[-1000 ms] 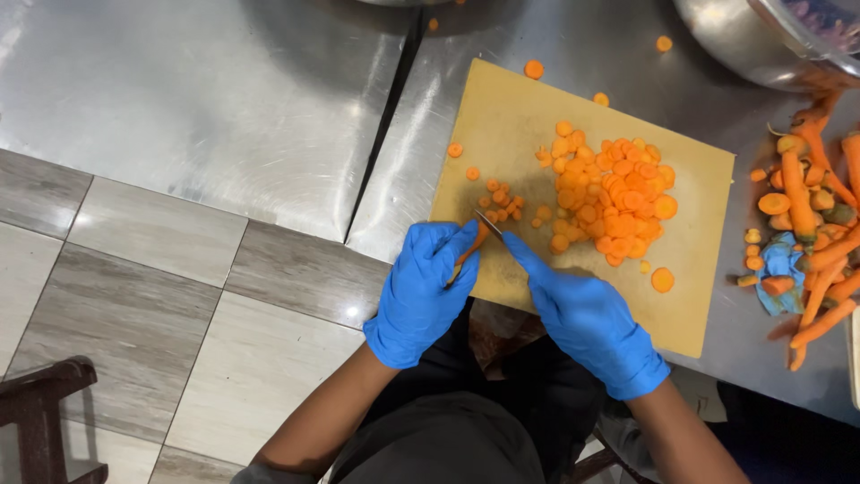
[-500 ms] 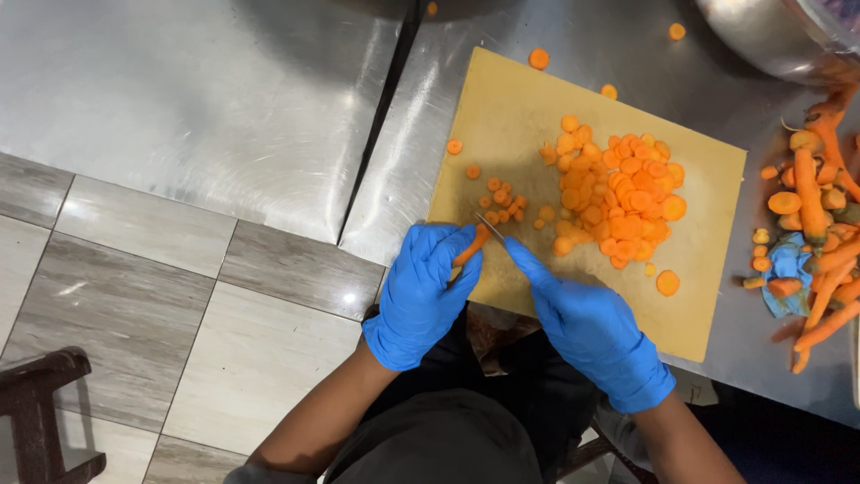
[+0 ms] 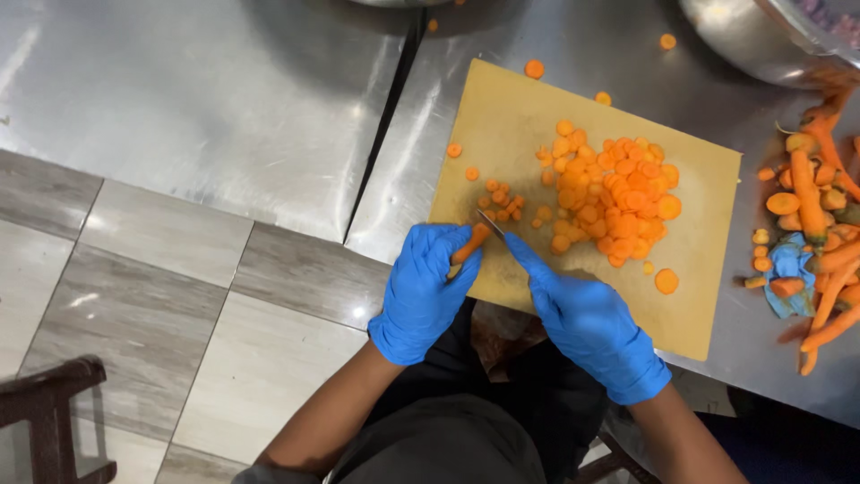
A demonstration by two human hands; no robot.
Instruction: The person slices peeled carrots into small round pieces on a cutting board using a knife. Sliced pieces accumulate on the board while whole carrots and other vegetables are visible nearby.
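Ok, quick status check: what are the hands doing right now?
Left hand grips carrot piece. Right hand holds knife against it, on cutting board. Slice pile alongside, nothing blocking.

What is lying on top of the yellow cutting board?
On the cutting board: a pile of carrot slices, and a carrot piece held by the left hand against the knife. The right hand covers the knife's handle.

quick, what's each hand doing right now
Left hand: closed on a carrot piece at the cutting board edge.
Right hand: closed on a knife.
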